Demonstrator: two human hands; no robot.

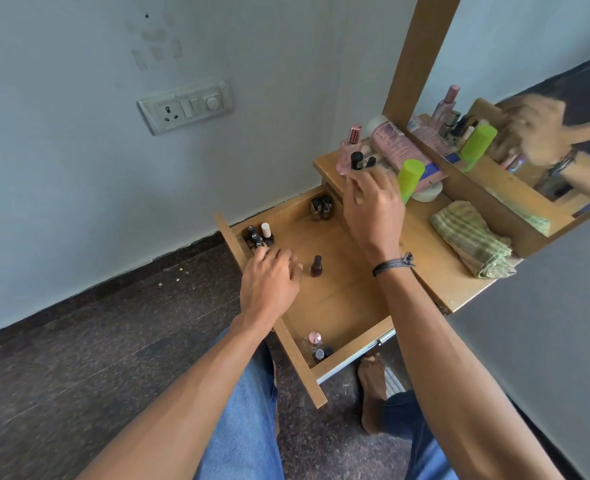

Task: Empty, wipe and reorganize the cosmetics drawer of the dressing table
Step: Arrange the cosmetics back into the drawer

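Nearest me: legs in blue jeans (248,410) and a bare foot (373,393) on the dark floor, with two bare forearms reaching forward above them.

The drawer (335,296) is pulled fully open, and most of its wooden bottom is bare. Contents observed:
- A cluster of small bottles (260,235) against the front panel, at the end nearest the wall.
- Two dark bottles (321,207) at the back, just under the tabletop (425,247) edge.
- One dark bottle (316,266) upright, alone near the middle.
- A small group with a pink cap (316,346) in the corner closest to me.

The left hand (269,275) is inside the drawer. Its fingers bend down at the cluster, and I cannot tell whether they grip anything.

The right hand (373,206), a dark band (394,263) on its wrist, is raised over the tabletop edge. It is blurred, with its fingertips at the black-capped bottles (357,160). I cannot tell whether it holds them.

On the tabletop I see a pink perfume bottle (349,148), a pink box (401,150), a green bottle (410,180) and a folded striped cloth (470,239). The mirror (529,81) stands behind them.
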